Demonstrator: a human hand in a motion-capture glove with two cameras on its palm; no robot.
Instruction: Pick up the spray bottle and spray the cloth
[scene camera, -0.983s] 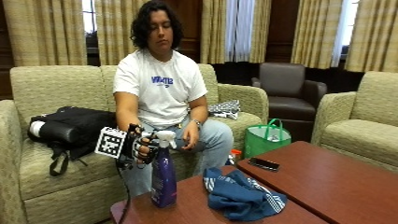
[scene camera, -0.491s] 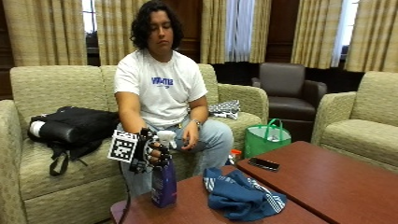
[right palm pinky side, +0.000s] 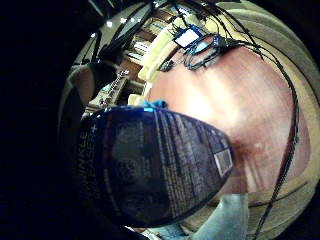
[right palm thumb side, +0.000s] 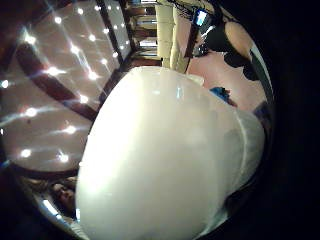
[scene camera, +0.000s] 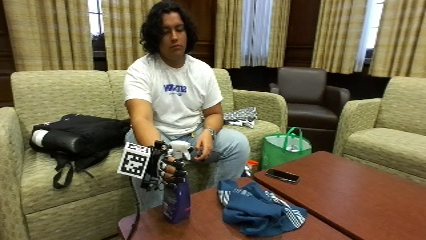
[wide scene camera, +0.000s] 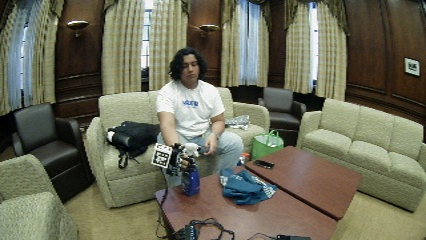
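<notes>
the purple plastic spray bottle with its white trigger head stands upright near the edge of the reddish-brown wooden tabletop. my black-gloved right hand is wrapped around its neck just under the head, fingers curled round it. the crumpled blue cloth with white stripes lies just beside the bottle. farther along, a black phone rests on the wood.

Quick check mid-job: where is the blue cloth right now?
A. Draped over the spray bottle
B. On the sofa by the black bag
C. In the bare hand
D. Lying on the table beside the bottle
D: the blue cloth lies crumpled on the table beside the spray bottle, which the right hand grips.
</notes>
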